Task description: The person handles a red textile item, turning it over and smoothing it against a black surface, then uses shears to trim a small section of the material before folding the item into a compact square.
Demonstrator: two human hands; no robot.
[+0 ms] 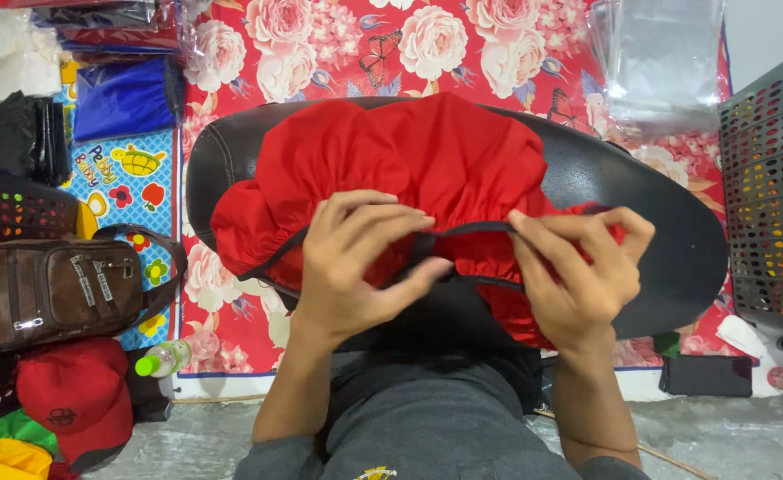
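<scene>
At centre frame we see a red cover (409,160) with a gathered, elastic-looking black edge, pulled over the near end of a black seat (640,204) that lies across the person's lap. Our left hand (356,262) sits at six o'clock from the cover's middle, fingers curled over the black hem (471,229) and thumb pressed under it, so it is pinched on the hem. Just beside it, toward three o'clock, the right hand (578,271) grips the same hem between thumb and fingers. The two hands are close but not touching, each clamped on the cloth edge, with a short stretch of hem taut between them.

At nine o'clock a brown bag (54,289) rests on a floral mat (320,44). Toward seven o'clock lie a red cap (76,396) and a bottle (165,358) with a green top. At three o'clock stands a grey basket (774,187), and at one o'clock a stack of clear plastic bags (663,58).
</scene>
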